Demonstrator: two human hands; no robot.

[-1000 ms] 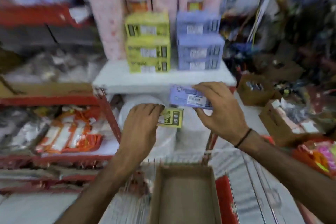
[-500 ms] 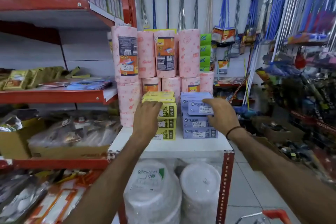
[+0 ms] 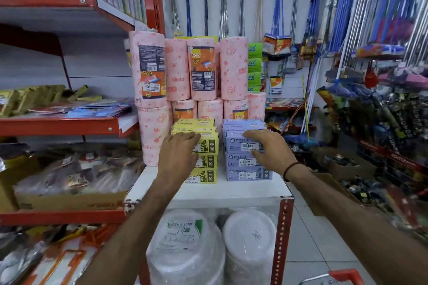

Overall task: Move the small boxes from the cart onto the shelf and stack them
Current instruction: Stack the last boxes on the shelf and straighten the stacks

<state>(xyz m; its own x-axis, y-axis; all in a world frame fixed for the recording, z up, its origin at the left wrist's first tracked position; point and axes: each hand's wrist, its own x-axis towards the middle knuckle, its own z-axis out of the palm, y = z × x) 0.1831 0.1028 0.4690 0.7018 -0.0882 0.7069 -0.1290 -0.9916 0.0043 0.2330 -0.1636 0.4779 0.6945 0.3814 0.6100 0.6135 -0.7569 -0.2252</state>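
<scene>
On the white shelf (image 3: pixel 208 188) stand two stacks of small boxes: a yellow stack (image 3: pixel 205 176) on the left and a purple stack (image 3: pixel 247 174) on the right. My left hand (image 3: pixel 178 155) grips the top front yellow box (image 3: pixel 210 143), fingers over its top. My right hand (image 3: pixel 268 148) grips the top front purple box (image 3: pixel 239 143) the same way. Both boxes sit on their stacks. More yellow and purple boxes lie just behind them at the same height. Only the red handle of the cart (image 3: pixel 345 275) shows, at the bottom right.
Pink paper towel rolls (image 3: pixel 234 67) stand close behind the stacks. Wrapped packs of disposable plates (image 3: pixel 185 250) fill the space under the shelf. Red shelving (image 3: pixel 58 126) with packets runs along the left. Mops and brooms (image 3: pixel 382 30) hang on the right.
One second ago both hands held the boxes low over the cart. They rose to the shelf, and the two boxes now sit on top of their stacks under my hands.
</scene>
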